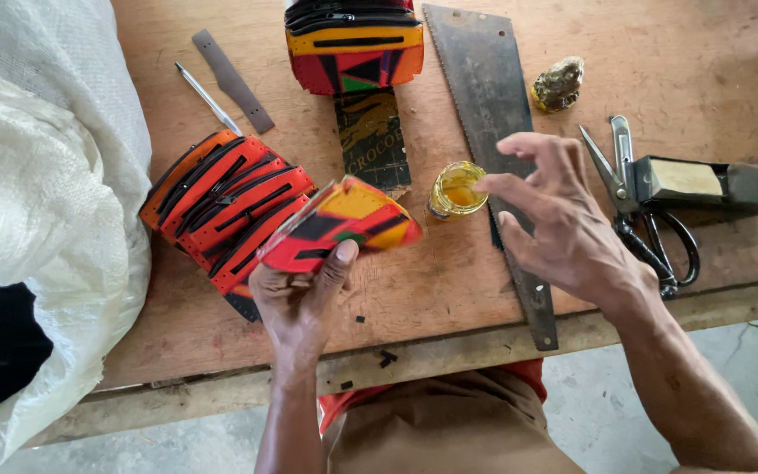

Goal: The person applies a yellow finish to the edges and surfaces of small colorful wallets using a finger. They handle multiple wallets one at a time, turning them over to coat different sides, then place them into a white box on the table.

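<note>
my left hand (298, 303) fingers clamped on a red-yellow-black patterned pouch (342, 224), thumb on top, held above the wooden tabletop (449, 290). my right hand (563, 224) fingers spread, holding nothing, fingertips at a small jar of yellow glue (455, 189). handsaw (493, 132) under that hand; stack of pouches (221, 206) left; scissors (647, 215) right.

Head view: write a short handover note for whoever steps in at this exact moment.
Left hand: grips one colourful patterned pouch above the wooden table.
Right hand: open, fingers at the small jar of yellow glue, holding nothing.
A row of similar pouches lies left of the held one, another stack at the far edge.
Saw and scissors lie untouched.
Done and left: cannot tell.
</note>
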